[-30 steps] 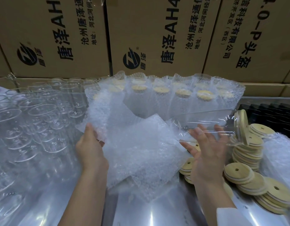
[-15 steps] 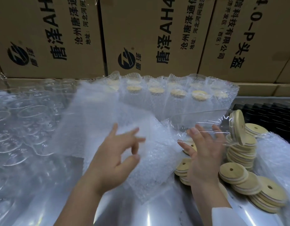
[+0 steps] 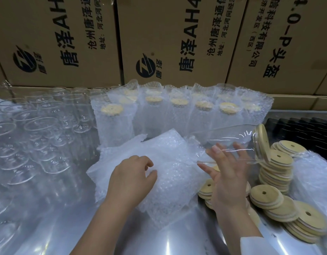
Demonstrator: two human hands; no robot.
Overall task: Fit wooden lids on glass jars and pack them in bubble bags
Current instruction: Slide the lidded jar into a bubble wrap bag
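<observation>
My right hand (image 3: 227,179) holds a clear glass jar (image 3: 227,142) on its side in the air, a wooden lid (image 3: 261,142) fitted on its right end. The fingertips show through the glass. To its left lies a pile of flat bubble bags (image 3: 170,177). My left hand (image 3: 133,177) rests on that pile, its thumb and curled fingers pinching the top bag. Behind the pile stands a row of lidded jars in bubble bags (image 3: 179,115), the nearest one (image 3: 112,122) at the row's left end.
Several empty glass jars (image 3: 39,137) crowd the left of the shiny table (image 3: 177,240). Stacks of loose wooden lids (image 3: 275,192) lie on the right, with more bubble wrap (image 3: 313,177) beside them and a dark tray (image 3: 298,129) behind. Cardboard boxes (image 3: 168,39) wall off the back.
My left hand let go of a bagged jar, which stands at the row's left end, and came down to the right onto the bag pile. My right hand kept the lidded jar almost still.
</observation>
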